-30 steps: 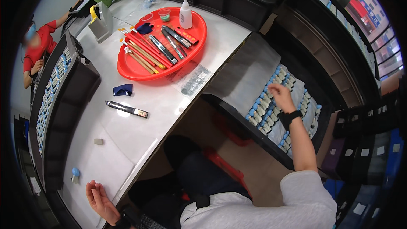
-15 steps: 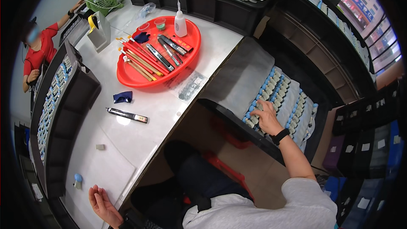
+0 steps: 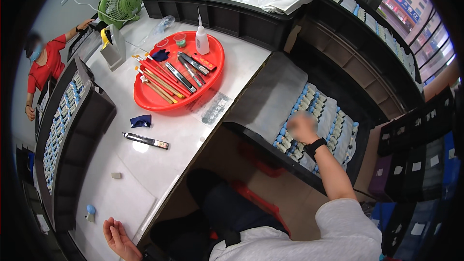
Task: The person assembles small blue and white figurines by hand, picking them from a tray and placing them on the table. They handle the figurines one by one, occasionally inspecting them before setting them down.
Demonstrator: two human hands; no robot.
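Note:
Over the black crate [image 3: 360,164] on the right, my right hand [image 3: 303,126] reaches down among rows of small blue and cream figurines [image 3: 334,137]. Its fingers are blurred, and whether they hold a figurine cannot be made out. My left hand [image 3: 118,239] rests at the near left edge of the white table [image 3: 116,195], palm turned up, fingers loosely curled with nothing visible in them. Just beyond it stands one small figurine [image 3: 90,212] with a round blue top. Farther up the table lie a small grey block [image 3: 116,175], a black utility knife [image 3: 145,140] and a dark blue cloth piece [image 3: 141,121].
A red tray [image 3: 145,105] holds brushes, knives and a white squeeze bottle [image 3: 202,41]. Crates of figurines stand at the left [image 3: 82,130] and back right [image 3: 372,58]. Past a green fan [image 3: 120,2], a person in red [image 3: 46,65] is at the far left.
My right hand has shifted slightly within the figurine rows, and its fingers have blurred. My left hand stays nearly where it was. The whole view has moved a little.

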